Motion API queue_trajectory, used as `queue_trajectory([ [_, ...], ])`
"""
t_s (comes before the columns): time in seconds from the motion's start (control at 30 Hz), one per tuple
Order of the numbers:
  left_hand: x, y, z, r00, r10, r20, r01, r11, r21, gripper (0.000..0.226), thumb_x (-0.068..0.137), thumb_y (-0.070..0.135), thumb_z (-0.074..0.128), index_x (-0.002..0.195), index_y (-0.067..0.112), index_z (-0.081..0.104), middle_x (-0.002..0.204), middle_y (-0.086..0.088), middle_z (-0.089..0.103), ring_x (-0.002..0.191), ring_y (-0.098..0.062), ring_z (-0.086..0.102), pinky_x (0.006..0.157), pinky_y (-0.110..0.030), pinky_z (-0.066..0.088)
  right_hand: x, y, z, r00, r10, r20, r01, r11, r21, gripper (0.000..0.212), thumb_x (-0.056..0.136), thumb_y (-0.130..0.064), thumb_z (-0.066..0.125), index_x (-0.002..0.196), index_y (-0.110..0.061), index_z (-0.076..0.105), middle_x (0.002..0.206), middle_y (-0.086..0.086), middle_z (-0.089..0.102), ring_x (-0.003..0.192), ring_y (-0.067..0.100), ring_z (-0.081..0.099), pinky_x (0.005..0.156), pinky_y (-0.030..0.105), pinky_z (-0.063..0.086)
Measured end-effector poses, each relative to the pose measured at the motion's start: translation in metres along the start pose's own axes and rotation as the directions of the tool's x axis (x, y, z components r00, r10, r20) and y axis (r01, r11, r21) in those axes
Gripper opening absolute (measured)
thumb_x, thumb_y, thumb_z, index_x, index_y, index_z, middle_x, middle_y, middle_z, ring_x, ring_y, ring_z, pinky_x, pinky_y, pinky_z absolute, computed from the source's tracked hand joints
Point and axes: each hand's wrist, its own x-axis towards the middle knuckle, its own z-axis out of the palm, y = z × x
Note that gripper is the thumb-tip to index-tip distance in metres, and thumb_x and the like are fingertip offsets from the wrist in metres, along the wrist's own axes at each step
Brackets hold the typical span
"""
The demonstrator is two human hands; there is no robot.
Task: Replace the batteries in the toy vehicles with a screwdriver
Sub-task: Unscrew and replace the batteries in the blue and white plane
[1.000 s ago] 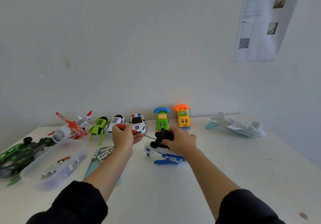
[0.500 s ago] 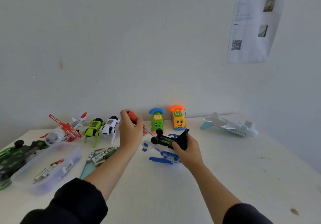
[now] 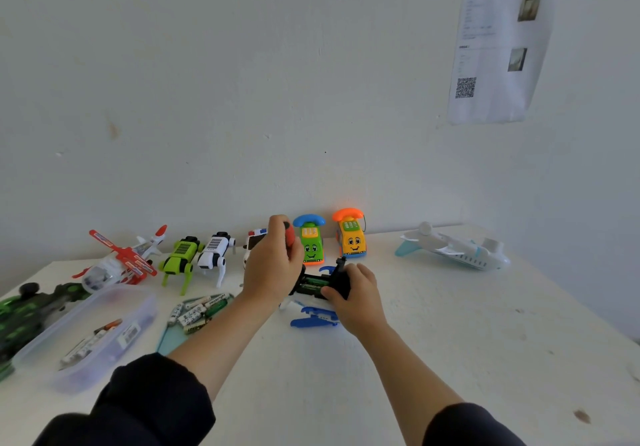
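The left hand (image 3: 273,265) has closed in, its grip around the red screwdriver (image 3: 289,234), beside the black toy (image 3: 323,281) gripped by the right hand (image 3: 353,293) at lower centre; batteries exposed, swap apparently unfinished.

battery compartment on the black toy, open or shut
Open: green batteries lie exposed in the black toy that the right hand holds.
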Motion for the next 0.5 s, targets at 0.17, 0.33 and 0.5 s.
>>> queue_trajectory([
  [0.17,0.001,-0.007,0.0,0.999,-0.042,0.011,0.042,0.999,-0.003,0.013,0.09,0.005,0.052,0.094,0.01,0.04,0.061,0.006,0.039,0.048,-0.012,0.045,0.044,-0.028,0.035,0.002,0.0,0.001,1.0,0.003,0.003,-0.003,1.0,-0.001,0.027,0.084,-0.029,0.068,0.1,-0.021,0.048,0.125,0.004,0.048,0.125,0.018,0.038,0.099,0.034,0.042],
  [0.33,0.013,-0.016,-0.002,0.936,-0.349,0.058,0.353,0.926,-0.131,0.011,0.094,0.007,0.044,0.097,0.011,0.035,0.079,-0.006,0.048,0.054,-0.024,0.063,0.046,-0.03,0.048,0.002,-0.002,0.0,1.0,0.01,0.012,-0.011,1.0,0.005,0.026,0.083,-0.028,0.067,0.095,-0.021,0.045,0.117,0.001,0.048,0.124,0.017,0.035,0.094,0.035,0.044],
  [0.5,0.011,-0.045,-0.002,0.57,-0.813,0.122,0.744,0.447,-0.497,0.007,0.096,0.007,0.042,0.102,0.01,0.04,0.083,-0.016,0.058,0.044,-0.019,0.061,0.039,-0.025,0.051,0.003,-0.003,-0.001,0.999,0.042,-0.01,-0.042,0.999,0.032,0.023,0.083,-0.026,0.065,0.096,-0.019,0.047,0.112,0.001,0.047,0.106,0.014,0.041,0.082,0.026,0.041],
])
